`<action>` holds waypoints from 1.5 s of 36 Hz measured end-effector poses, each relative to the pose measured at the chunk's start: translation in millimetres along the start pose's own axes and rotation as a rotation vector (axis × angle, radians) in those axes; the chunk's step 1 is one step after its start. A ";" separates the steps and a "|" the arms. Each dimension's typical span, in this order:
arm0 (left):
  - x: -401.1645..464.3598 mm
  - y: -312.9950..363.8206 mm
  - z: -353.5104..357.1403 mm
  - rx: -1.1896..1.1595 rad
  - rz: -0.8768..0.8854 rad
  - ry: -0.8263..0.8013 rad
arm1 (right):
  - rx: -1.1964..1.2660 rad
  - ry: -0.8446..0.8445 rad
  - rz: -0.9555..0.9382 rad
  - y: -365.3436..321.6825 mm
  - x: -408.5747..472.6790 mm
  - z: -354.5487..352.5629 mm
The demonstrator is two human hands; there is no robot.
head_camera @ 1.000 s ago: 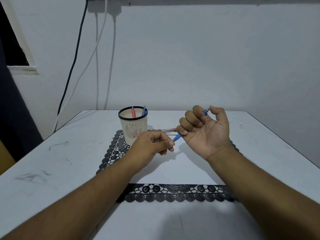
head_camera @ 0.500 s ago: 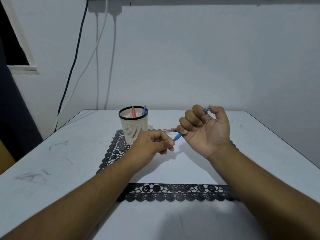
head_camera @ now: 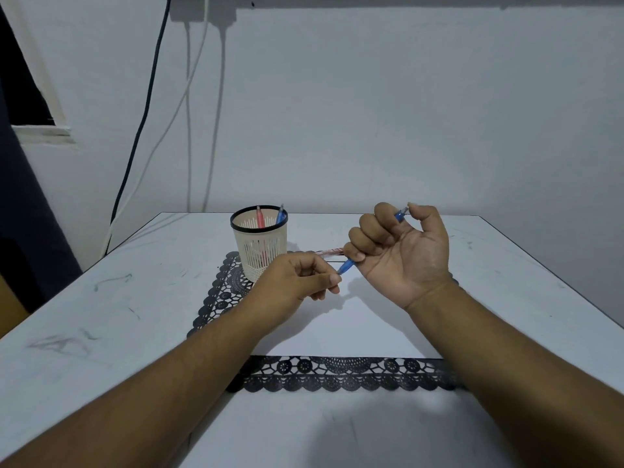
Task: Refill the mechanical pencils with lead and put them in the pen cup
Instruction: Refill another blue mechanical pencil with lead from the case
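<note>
Two hands stay almost exactly where they were a second ago; the right hand (head_camera: 401, 251) has tilted only slightly, so the top end of the blue mechanical pencil (head_camera: 347, 265) now sits a touch closer to the thumb. The left hand (head_camera: 297, 282) has not shifted.

The right hand, palm up, curls its four fingers round the pencil's barrel. The barrel runs slantwise through the fist: its upper end pokes out between the forefinger and the thumb tip, and its lower end sticks out below the little finger, pointing toward the left hand. The left hand's thumb and forefinger are pressed together in a pinch just beside that lower end; whether they hold a lead is too small to tell.

A red-and-clear object (head_camera: 329, 252), perhaps a lead case, lies on the white mat with black lace edging (head_camera: 337, 373) behind the hands. The cream pen cup (head_camera: 259, 244) stands at the mat's far left corner, with a red pencil (head_camera: 260, 218) and a blue pencil (head_camera: 279, 215) upright inside it.
</note>
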State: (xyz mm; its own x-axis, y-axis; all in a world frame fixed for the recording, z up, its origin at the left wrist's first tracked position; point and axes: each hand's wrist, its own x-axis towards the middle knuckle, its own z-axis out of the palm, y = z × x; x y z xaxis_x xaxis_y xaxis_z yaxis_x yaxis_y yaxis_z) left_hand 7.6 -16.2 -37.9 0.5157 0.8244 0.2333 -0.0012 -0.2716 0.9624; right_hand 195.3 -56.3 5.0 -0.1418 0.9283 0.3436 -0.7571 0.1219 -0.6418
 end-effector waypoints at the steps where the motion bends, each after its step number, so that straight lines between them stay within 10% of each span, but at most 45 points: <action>1: -0.2 -0.1 0.0 0.000 0.000 0.001 | 0.003 0.000 0.001 -0.1 0.1 -0.2; 54: 0.2 3.0 -0.5 -0.002 0.010 -0.008 | 0.047 0.047 -0.006 -2.2 0.3 -2.2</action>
State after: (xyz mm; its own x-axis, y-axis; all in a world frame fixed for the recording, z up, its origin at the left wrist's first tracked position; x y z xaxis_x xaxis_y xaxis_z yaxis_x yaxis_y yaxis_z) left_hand 7.3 -16.5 -34.9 0.5223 0.8176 0.2421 -0.0078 -0.2793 0.9602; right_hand 198.4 -55.4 5.0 -0.1079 0.9434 0.3136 -0.7871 0.1116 -0.6066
